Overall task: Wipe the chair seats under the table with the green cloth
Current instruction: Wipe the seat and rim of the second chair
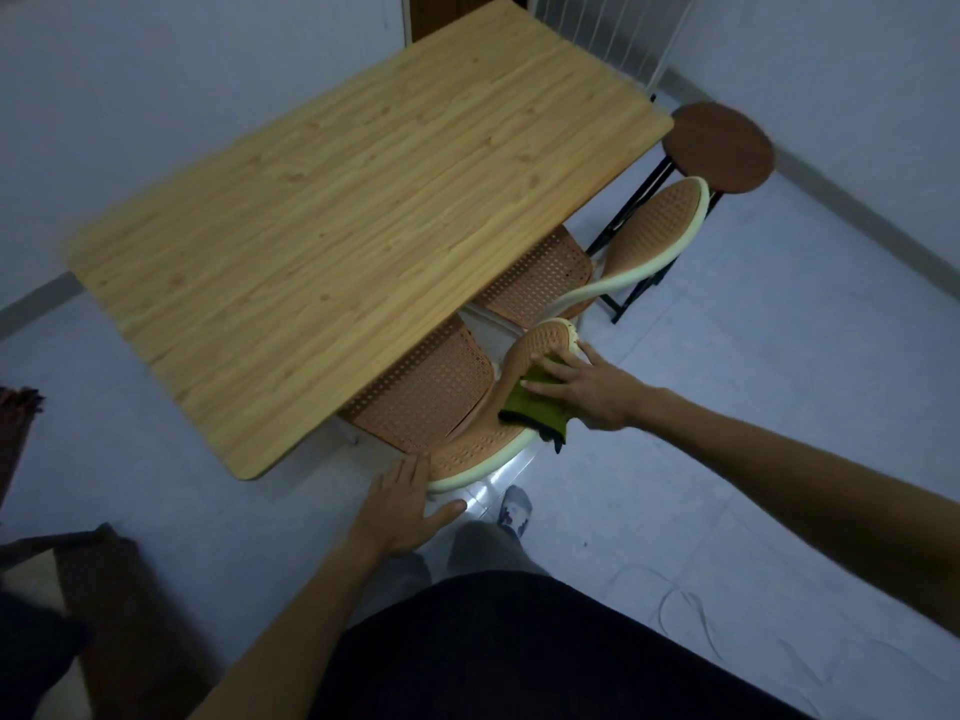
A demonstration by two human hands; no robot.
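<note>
Two orange woven chairs with cream rims are tucked under the wooden table [332, 236]. On the near chair [441, 402], the green cloth [535, 405] lies on the curved backrest, with my right hand [582, 387] pressed flat on it, fingers spread. My left hand [402, 504] grips the cream rim at the lower end of that backrest, thumb beneath. The near seat is partly hidden by the tabletop. The far chair [545, 283] stands further right, with its backrest [654, 226] sticking out.
A round brown stool [719, 145] on black legs stands beyond the far chair. A white cable [685, 605] lies on the tiled floor at right. My foot [514, 509] is below the near chair. Dark furniture sits at lower left. Walls close in behind the table.
</note>
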